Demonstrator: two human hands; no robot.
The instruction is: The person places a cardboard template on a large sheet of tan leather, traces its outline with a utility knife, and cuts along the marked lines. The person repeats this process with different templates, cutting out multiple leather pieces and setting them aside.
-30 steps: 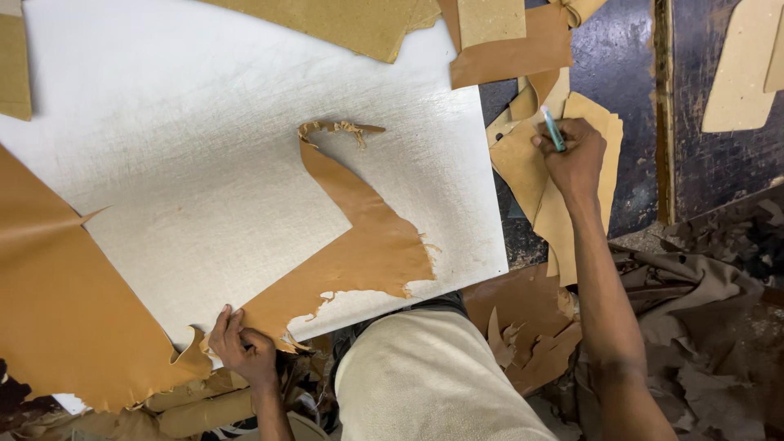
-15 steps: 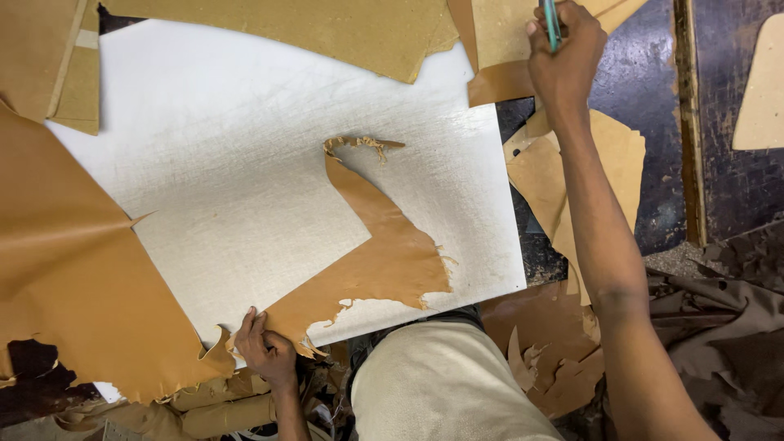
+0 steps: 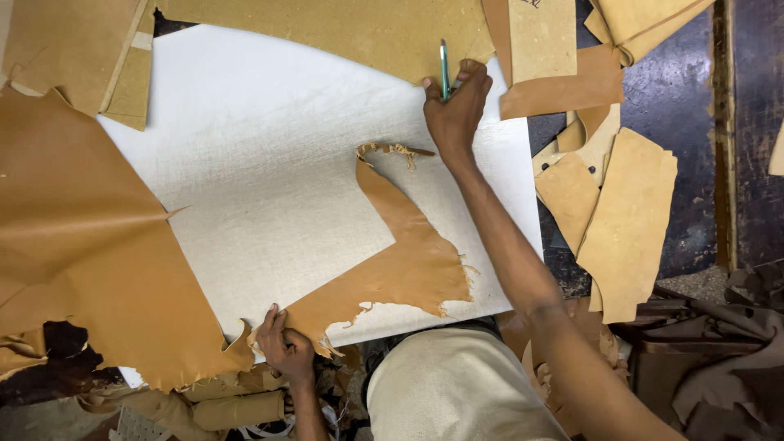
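— Tan leather offcut (image 3: 400, 269) lies on the white cutting board (image 3: 269, 188); which of your hands is nearer its frayed tip?

— Your right hand (image 3: 454, 110), just above that tip, clenched around a green pen (image 3: 444, 69) pointing away from you. The strip's long axis runs from there down-left to your left hand (image 3: 283, 347), which pinches the leather at the board's near edge.

right hand (image 3: 454, 106) with green pen (image 3: 444, 69) swung from the scraps (image 3: 608, 204) to over the white board (image 3: 327, 188)
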